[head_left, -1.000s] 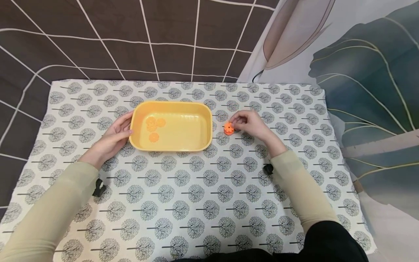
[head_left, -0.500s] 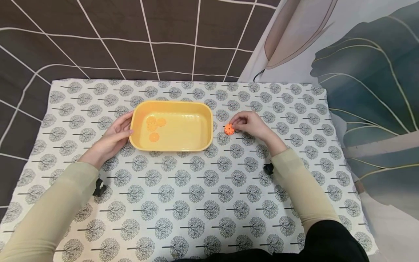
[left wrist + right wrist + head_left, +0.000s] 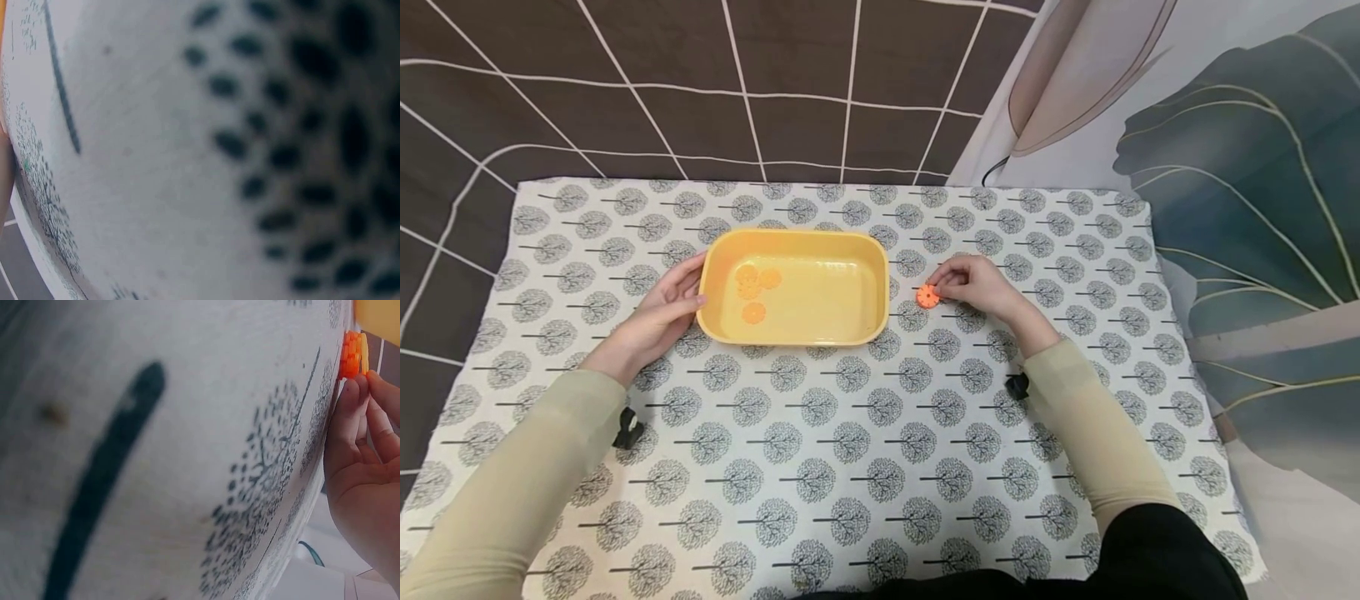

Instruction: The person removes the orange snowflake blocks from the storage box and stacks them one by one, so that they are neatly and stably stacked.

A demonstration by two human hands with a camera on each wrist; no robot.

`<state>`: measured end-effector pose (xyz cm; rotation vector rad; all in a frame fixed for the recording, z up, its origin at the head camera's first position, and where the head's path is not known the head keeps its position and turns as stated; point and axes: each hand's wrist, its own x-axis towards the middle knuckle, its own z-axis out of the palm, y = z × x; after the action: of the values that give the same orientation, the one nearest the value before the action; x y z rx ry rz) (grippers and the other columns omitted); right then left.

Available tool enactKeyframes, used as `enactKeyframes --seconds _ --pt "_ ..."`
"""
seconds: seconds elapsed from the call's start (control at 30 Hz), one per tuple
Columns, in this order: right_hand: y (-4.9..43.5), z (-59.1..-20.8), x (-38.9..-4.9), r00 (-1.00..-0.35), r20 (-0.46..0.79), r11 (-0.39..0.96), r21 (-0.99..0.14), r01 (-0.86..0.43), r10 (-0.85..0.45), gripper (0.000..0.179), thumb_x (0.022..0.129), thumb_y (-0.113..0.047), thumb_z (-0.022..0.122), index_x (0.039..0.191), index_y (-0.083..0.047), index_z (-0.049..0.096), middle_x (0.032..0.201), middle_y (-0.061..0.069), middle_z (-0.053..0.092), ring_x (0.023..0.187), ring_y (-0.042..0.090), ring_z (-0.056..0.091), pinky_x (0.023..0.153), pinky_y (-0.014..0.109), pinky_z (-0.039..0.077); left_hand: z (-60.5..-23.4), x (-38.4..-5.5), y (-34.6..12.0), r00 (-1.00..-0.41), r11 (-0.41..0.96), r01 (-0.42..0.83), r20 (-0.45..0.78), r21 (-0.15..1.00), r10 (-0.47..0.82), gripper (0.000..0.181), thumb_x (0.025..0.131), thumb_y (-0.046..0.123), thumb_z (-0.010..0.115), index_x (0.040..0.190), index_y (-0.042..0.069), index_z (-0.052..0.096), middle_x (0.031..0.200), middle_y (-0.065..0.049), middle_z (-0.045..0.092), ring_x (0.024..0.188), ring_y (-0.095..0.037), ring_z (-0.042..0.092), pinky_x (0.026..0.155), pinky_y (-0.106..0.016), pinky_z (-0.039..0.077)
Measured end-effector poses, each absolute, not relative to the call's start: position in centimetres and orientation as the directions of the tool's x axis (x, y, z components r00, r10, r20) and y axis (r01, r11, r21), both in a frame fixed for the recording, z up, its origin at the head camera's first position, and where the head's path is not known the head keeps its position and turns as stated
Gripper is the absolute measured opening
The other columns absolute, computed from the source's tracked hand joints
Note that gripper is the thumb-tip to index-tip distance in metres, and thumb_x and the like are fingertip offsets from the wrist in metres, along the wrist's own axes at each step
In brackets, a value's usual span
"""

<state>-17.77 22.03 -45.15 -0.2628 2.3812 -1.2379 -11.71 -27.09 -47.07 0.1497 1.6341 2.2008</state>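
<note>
The left hand (image 3: pixel 658 317) holds the left end of a yellow tub (image 3: pixel 842 333), its thumb on the rim and its fingers against the outer wall. Inside, toward the left, four flat orange pieces (image 3: pixel 754 312) lie on the bottom, three bunched together and one just below them. The right hand (image 3: pixel 973 283) pinches the near edge of a small stack of orange discs (image 3: pixel 927 296), which sits on the tree-print cloth (image 3: pixel 850 500) just right of the tub, apart from it; whether the fingertips clamp only the top disc, I cannot tell. Both forearms wear beige sleeves (image 3: pixel 1097 433).
</note>
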Motion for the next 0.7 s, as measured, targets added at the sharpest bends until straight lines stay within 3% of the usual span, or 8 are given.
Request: enactKeyframes --seconds 0.27,0.7 --pt "22.07 -45.44 -17.84 -0.882 -0.31 0.596 -0.802 0.042 -0.355 0.022 0.096 -0.001 0.073 0.117 0.005 0.073 0.103 0.013 0.071 0.088 0.012 0.063 0.078 0.012 0.057 -47.07 -11.78 -27.14 -0.916 -0.227 -0.257 -0.162 0.94 0.367 0.072 0.1 -0.01 0.05 0.166 0.014 0.031 0.18 -0.012 0.006 0.157 -0.006 0.034 0.129 -0.019 0.033" --pt "22.04 -45.3 -17.83 -0.881 -0.325 0.573 -0.816 0.077 -0.345 0.024 0.096 -0.003 0.074 0.118 0.005 0.072 0.103 0.009 0.072 0.089 0.011 0.064 0.079 0.013 0.058 -46.98 -11.72 -27.08 -0.917 -0.243 -0.252 -0.151 0.937 0.37 0.074 0.1 -0.012 0.049 0.167 0.012 0.028 0.18 -0.013 0.006 0.152 -0.002 0.04 0.127 -0.018 0.035"
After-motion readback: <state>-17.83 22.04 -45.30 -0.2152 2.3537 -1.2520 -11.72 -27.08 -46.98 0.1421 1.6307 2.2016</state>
